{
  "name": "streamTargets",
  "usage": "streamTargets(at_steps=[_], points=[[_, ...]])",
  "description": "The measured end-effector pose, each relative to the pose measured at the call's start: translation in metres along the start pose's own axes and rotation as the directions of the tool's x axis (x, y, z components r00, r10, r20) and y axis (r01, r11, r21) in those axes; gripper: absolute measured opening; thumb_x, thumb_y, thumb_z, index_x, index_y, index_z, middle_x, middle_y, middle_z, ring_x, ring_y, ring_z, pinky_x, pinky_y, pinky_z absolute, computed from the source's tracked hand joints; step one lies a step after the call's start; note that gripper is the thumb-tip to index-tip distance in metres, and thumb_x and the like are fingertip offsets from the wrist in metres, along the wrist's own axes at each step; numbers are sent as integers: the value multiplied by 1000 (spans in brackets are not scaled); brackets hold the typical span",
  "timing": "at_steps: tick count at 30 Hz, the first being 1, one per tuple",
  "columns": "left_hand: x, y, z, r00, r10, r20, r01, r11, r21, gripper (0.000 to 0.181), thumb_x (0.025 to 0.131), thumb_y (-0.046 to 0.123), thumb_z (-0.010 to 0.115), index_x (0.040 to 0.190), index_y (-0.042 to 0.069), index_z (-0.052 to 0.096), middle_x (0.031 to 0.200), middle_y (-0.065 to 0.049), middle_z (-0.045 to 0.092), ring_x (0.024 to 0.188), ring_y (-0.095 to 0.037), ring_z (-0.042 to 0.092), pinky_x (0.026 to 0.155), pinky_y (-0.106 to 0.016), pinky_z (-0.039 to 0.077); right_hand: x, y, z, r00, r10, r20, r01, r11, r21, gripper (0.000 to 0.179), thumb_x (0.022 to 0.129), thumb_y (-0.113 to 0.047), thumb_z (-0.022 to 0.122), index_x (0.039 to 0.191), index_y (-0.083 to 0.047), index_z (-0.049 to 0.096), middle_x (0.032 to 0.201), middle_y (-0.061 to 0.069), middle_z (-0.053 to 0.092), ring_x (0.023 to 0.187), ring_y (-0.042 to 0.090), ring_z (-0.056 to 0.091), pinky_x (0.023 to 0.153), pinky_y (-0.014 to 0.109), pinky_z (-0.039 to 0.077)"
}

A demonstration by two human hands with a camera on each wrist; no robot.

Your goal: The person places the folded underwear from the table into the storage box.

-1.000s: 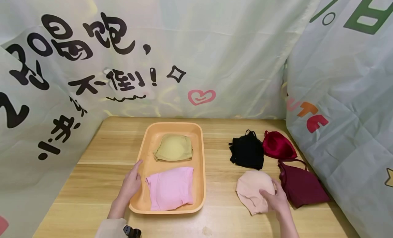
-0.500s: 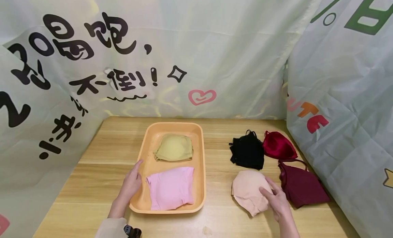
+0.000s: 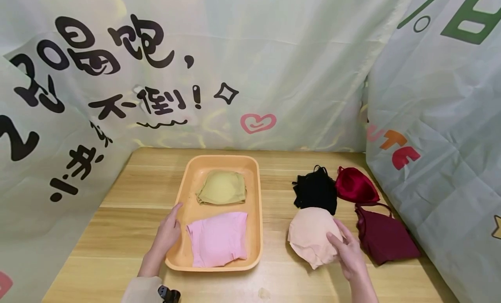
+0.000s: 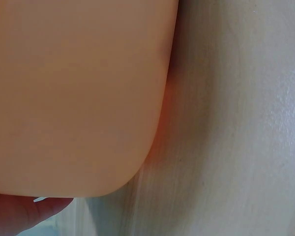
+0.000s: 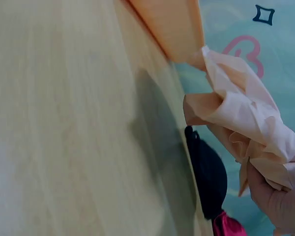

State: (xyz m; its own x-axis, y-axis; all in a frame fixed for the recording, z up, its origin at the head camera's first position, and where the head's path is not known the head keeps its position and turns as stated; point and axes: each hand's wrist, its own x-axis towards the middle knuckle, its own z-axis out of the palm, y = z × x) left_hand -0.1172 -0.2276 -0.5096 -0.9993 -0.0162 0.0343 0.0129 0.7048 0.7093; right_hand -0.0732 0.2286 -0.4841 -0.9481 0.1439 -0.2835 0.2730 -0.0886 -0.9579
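Right fingers (image 3: pixel 332 238): pinching the right edge of the pale peach garment (image 3: pixel 312 234), thumb across its upper face.
Left fingers: against the left side of the tan tray (image 3: pixel 260 216); whether they curl round its wall I cannot tell.
Peach garment: directly left of the right hand (image 3: pixel 351 254), raised off the wooden table (image 3: pixel 278 268) with a shadow below it in the right wrist view.
Its long axis: not clear; a rounded form from the head, loosely folded cloth from the wrist.
Nearer hand: the right, which holds it; the left hand (image 3: pixel 168 232) is well apart, beyond the tray.
Tray: left of the peach garment, bare table between, long sides running away from the person.
In the tray: olive garment (image 3: pixel 222 188) at the far end, pink garment (image 3: pixel 218 241) nearer.
Black garment (image 3: pixel 315 188): just beyond the peach one, its near edge overlapped in the head view.
Maroon garment (image 3: pixel 385 234): right of the right hand.
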Motion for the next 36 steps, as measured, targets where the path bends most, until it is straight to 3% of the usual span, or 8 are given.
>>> streamTargets(at_steps=[3, 8, 11, 14, 18, 22, 28, 36], points=[[0, 1, 0, 1000, -5, -3, 6, 1000, 14, 51, 87, -10, 36, 137, -3, 32, 131, -34, 39, 67, -23, 47, 75, -41, 44, -2, -1, 5, 998, -59, 26, 57, 997, 56, 46, 90, -10, 55, 127, -35, 42, 93, -14, 56, 47, -4, 33, 41, 9, 30], [1, 1, 0, 1000, -9, 1, 9, 1000, -3, 52, 87, -11, 36, 137, -3, 31, 128, -34, 43, 60, -20, 43, 66, -36, 45, -5, -4, 13, 992, -115, 46, 109, 987, 116, 59, 91, -10, 54, 143, -24, 30, 121, -17, 43, 54, -5, 37, 44, 9, 32], [1, 0, 0, 1000, -5, 5, 5, 1000, -18, 52, 86, -11, 36, 137, -3, 31, 127, -34, 42, 56, -17, 38, 62, -33, 43, -5, -6, 18, 991, -121, 53, 112, 983, 146, 61, 92, -11, 53, 145, -20, 24, 131, -10, 30, 68, -4, 48, 53, 10, 41], [1, 0, 0, 1000, -1, 10, 2, 1000, -22, 52, 86, -11, 35, 138, -3, 30, 129, -35, 40, 55, -16, 37, 60, -30, 42, -5, -8, 23, 990, -129, 55, 116, 975, 190, 60, 91, -10, 53, 145, -20, 27, 132, -8, 29, 82, -2, 53, 62, 12, 47], [1, 0, 0, 1000, -18, 23, 19, 999, -27, 53, 87, -9, 35, 139, -2, 29, 127, -33, 42, 52, -14, 37, 55, -27, 42, -6, -12, 32, 987, -136, 80, 113, 963, 243, 57, 91, -9, 53, 142, -23, 32, 138, -10, 29, 88, -2, 55, 66, 14, 49], [1, 0, 0, 1000, -20, 23, 21, 999, -26, 53, 87, -10, 35, 138, -2, 29, 127, -34, 42, 51, -14, 37, 54, -27, 42, -7, -17, 41, 987, -124, 98, 98, 966, 237, 57, 91, -9, 53, 142, -23, 32, 153, -2, 10, 91, -3, 54, 68, 14, 49], [0, 0, 0, 1000, -12, 15, 12, 1000, -27, 52, 87, -10, 35, 138, -2, 30, 127, -35, 42, 50, -13, 37, 52, -26, 40, -9, -16, 54, 981, -151, 121, 118, 962, 245, 51, 90, -7, 53, 137, -23, 43, 127, -13, 43, 84, 4, 58, 65, 18, 51], [0, 0, 0, 1000, 11, -13, -11, 1000, -14, 52, 85, -12, 36, 136, -4, 32, 127, -37, 42, 55, -17, 39, 55, -30, 42, -11, -14, 70, 980, -127, 156, 92, 972, 215, 48, 88, -6, 55, 134, -20, 45, 117, -9, 50, 78, 6, 58, 61, 18, 51]])
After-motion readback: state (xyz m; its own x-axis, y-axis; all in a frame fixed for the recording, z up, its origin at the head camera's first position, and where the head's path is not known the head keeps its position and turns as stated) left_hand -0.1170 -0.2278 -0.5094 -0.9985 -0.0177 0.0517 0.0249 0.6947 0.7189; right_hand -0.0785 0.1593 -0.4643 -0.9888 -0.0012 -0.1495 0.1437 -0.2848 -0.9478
